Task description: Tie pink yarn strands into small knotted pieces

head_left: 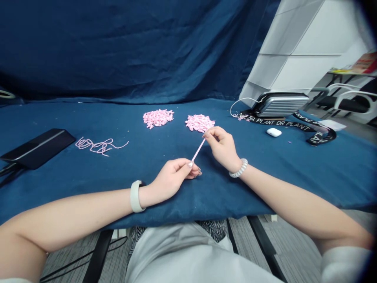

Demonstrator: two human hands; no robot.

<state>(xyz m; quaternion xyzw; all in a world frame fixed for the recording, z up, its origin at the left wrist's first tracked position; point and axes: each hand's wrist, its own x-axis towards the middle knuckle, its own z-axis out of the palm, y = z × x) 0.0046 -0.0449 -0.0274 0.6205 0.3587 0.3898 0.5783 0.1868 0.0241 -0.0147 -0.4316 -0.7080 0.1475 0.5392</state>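
Observation:
A thin pink strip [198, 149] is stretched on a slant between my two hands, above the blue cloth. My left hand [176, 175] pinches its lower end between thumb and fingers. The upper end is in the fingertips of my right hand [221, 146], which is closed on it. Just beyond my right hand lies a pile of small pink pieces [200, 122]. A second pile of similar pink pieces [158, 118] sits to its left. Loose pink strings [100, 146] lie tangled on the cloth at the left.
At the left is a black device [41, 147] with a cable. Back right stand a silver ribbed case [282, 105], a black lettered strap [277, 122] and a small white case [273, 132]. A blue curtain [132, 47] hangs behind the blue-covered table [141, 153].

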